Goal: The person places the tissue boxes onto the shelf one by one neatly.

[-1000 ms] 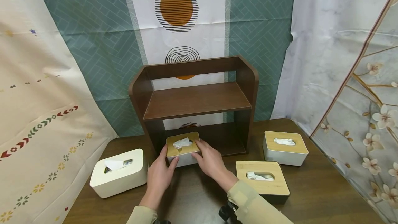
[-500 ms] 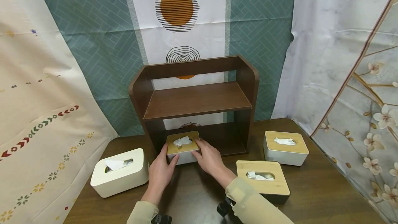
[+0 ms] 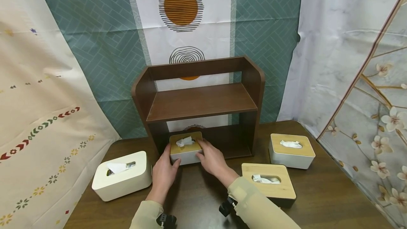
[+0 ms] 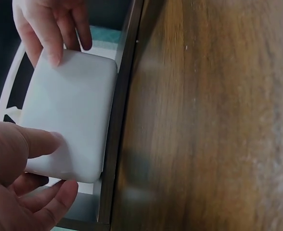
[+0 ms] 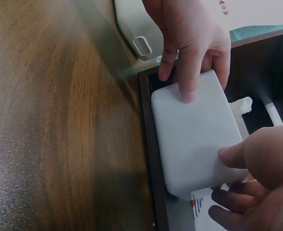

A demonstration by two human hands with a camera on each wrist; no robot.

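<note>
Both hands hold a small tissue box with a white body (image 3: 187, 157) and a wooden lid, a white tissue poking from its slot. My left hand (image 3: 163, 174) grips its left end, thumb on the front face. At the right end, my right hand (image 3: 214, 160) pinches it with its thumb on the front and fingers along the side. The box sits at the left of the lower tier of a dark brown desktop shelf (image 3: 203, 101), partly inside. In the left wrist view, the white front (image 4: 74, 110) lies beside the shelf's front edge.
A cream tissue box (image 3: 124, 183) stands left of the shelf. To the right are a black tissue box with a wooden lid (image 3: 268, 188) and a white one with a wooden lid (image 3: 290, 158). Patterned cloths (image 3: 267, 38) hang behind and at both sides of the table (image 3: 197, 200).
Both hands have pushed the tissue box slightly farther back into the lower tier. The other boxes and the shelf have stayed put.
</note>
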